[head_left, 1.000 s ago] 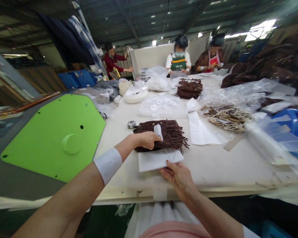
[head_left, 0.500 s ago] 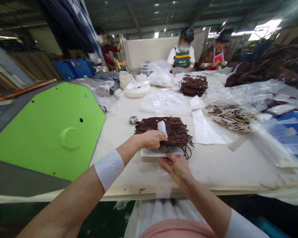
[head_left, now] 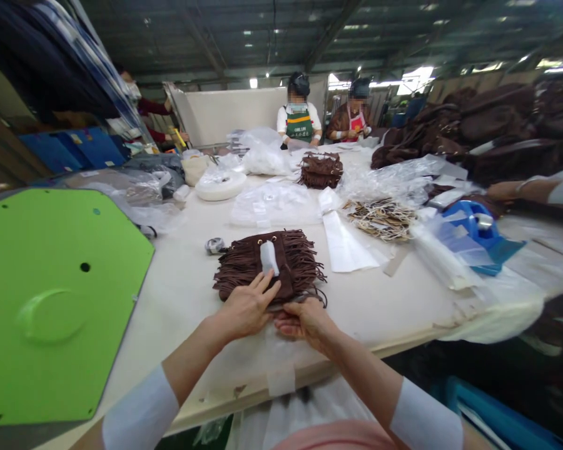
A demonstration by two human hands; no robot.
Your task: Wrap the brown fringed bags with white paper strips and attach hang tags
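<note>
A dark brown fringed bag [head_left: 291, 265] lies on the table in front of me, with metal eyelets near its far edge. A white wrapped strip [head_left: 269, 259] rests on its middle. My left hand [head_left: 249, 307] lies over the bag's near edge, fingers stretched and touching the strip's lower end. At the near edge to the right, my right hand [head_left: 306, 324] has its fingers closed on the bag's rim, thumb on top. The hands hide most of that edge. A small wrapped piece [head_left: 214, 245] sits at the bag's left corner.
A green board [head_left: 51, 262] stands at left. Farther back are a white roll [head_left: 221, 186], another fringed bag [head_left: 321, 170] and clear plastic. At right lie a white sheet [head_left: 349, 244], bundled cords [head_left: 382, 219], a blue tape dispenser [head_left: 471, 225] and another person's arm [head_left: 535, 189].
The view has swung right, bringing the tape dispenser and another person's arm fully in. My left hand has opened from its grip by the strip. The white sheet under the bag no longer shows.
</note>
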